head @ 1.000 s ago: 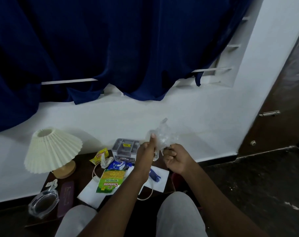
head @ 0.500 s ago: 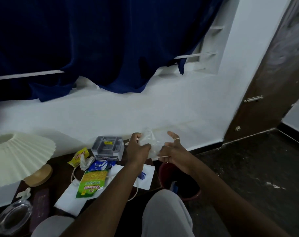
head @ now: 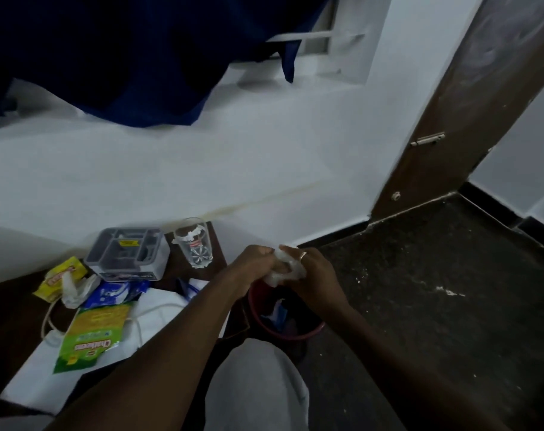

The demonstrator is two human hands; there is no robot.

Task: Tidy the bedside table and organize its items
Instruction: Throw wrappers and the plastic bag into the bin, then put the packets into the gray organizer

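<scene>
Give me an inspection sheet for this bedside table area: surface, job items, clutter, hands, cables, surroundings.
Surface: dark wooden bedside table, largely covered by a white paper sheet.
Job's things: grey organizer tray and glass stand at the back; crumpled plastic wrapper is held above the red bin.
Clutter: yellow packet, blue packet, green packet, white crumpled scrap.
Hands: left hand and right hand both grip the plastic wrapper.
Cables: white cord loops beside and under the packets.
Surroundings: dark blue curtain, white wall, brown door, dark floor.
</scene>
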